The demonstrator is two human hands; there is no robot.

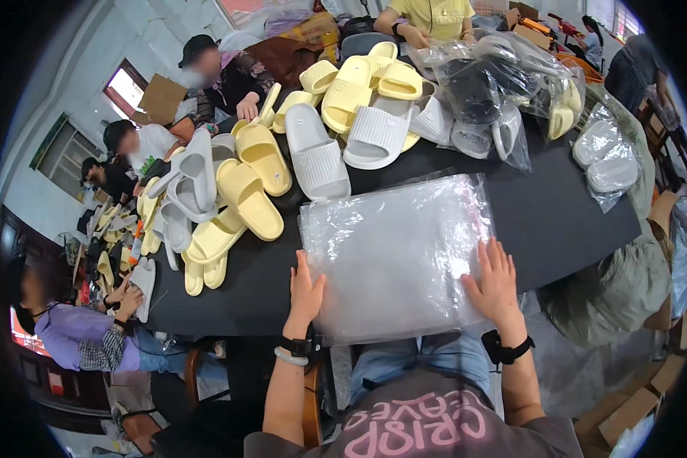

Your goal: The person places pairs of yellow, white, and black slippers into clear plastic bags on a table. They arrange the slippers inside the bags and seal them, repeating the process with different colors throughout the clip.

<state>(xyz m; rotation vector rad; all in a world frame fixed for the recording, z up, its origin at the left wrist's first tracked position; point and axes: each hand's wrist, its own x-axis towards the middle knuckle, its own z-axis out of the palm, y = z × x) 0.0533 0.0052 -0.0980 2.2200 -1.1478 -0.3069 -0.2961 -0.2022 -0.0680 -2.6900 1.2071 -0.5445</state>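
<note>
A stack of clear plastic bags [395,252] lies flat on the black table [557,221] right in front of me. My left hand [305,290] rests open on the stack's lower left edge, fingers spread. At the lower right edge of the stack, my right hand [495,282] presses flat with its fingers apart. Neither hand grips anything. Beyond the bags lie loose slippers: a white slipper [317,153] and a yellow slipper [249,200] are nearest.
Yellow and white slippers [359,91] pile across the far half of the table. Bagged slippers [488,99] sit at the back right, more bagged ones [607,160] at the right edge. Other people sit along the left and far sides. Cardboard boxes [633,408] stand low right.
</note>
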